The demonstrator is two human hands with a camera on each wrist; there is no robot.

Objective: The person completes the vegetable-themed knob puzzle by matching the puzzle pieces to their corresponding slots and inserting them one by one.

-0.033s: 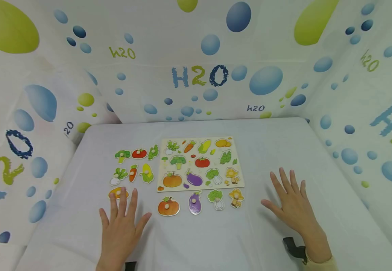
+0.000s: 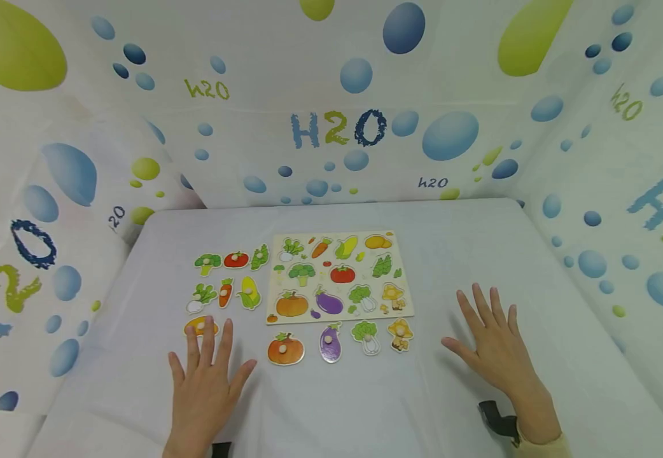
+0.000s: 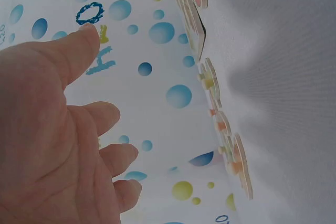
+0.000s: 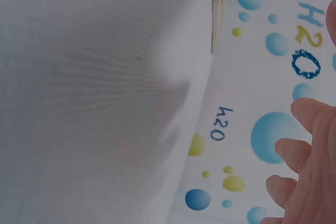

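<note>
My left hand (image 2: pixel 204 394) hovers palm down with its fingers spread, holding nothing. In the head view, its fingertips overlap the yellow-orange potato puzzle piece (image 2: pixel 200 325) and partly hide it. My right hand (image 2: pixel 497 350) is likewise spread and empty, to the right of the mushroom piece (image 2: pixel 401 335). Between the hands, a vegetable puzzle board (image 2: pixel 362 273) lies flat with printed pictures. Along its near edge lie the pumpkin (image 2: pixel 286 351), eggplant (image 2: pixel 330 345) and leafy cabbage (image 2: pixel 366 337) pieces, all with small knobs.
Left of the board are knobbed broccoli (image 2: pixel 208 263), tomato (image 2: pixel 236 259), carrot (image 2: pixel 225 293), corn (image 2: pixel 248 293) and radish (image 2: pixel 202 297) pieces, plus a green leafy piece (image 2: pixel 259 257). A white cloth (image 2: pixel 452 254) covers the table; patterned curtains (image 2: pixel 286 83) surround it.
</note>
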